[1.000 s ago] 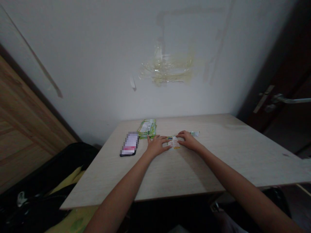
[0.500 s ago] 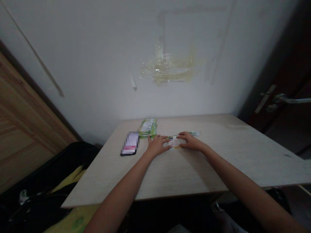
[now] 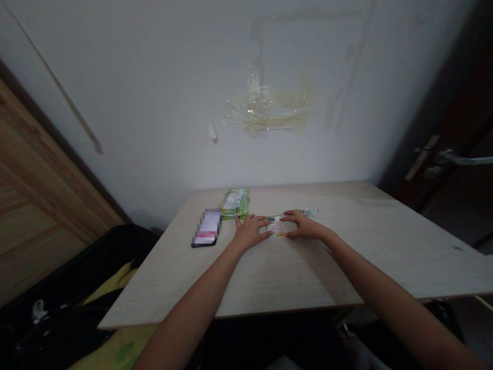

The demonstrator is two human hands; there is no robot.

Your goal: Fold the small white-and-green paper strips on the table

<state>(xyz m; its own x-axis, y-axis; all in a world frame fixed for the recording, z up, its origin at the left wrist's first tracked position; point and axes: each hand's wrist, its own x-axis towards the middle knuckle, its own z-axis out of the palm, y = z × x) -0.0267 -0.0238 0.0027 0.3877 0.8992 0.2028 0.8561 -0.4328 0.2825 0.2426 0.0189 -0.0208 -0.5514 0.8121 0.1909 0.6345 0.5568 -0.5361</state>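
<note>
A flat printed packet [image 3: 278,226], white with green and yellow edges, lies on the light wooden table [image 3: 269,282]. My left hand [image 3: 249,232] rests at its left edge with fingers spread. From the other side, the spread fingers of my right hand [image 3: 302,226] touch its right edge. Part of the packet is hidden beneath my fingertips. Behind my right hand, a narrow green-and-white wrapper [image 3: 310,211] partly shows. Beyond my left hand sits a pile of similar green packets [image 3: 235,202].
A phone [image 3: 207,227] with a blurred screen lies left of my left hand, against the pile. A wall [image 3: 162,103] with old clear tape [image 3: 265,113] rises behind the table. To the right is a dark door with a metal handle [image 3: 468,159].
Both hands stay in nearly the same place at the packet's edges. The whole view has shifted very slightly.
</note>
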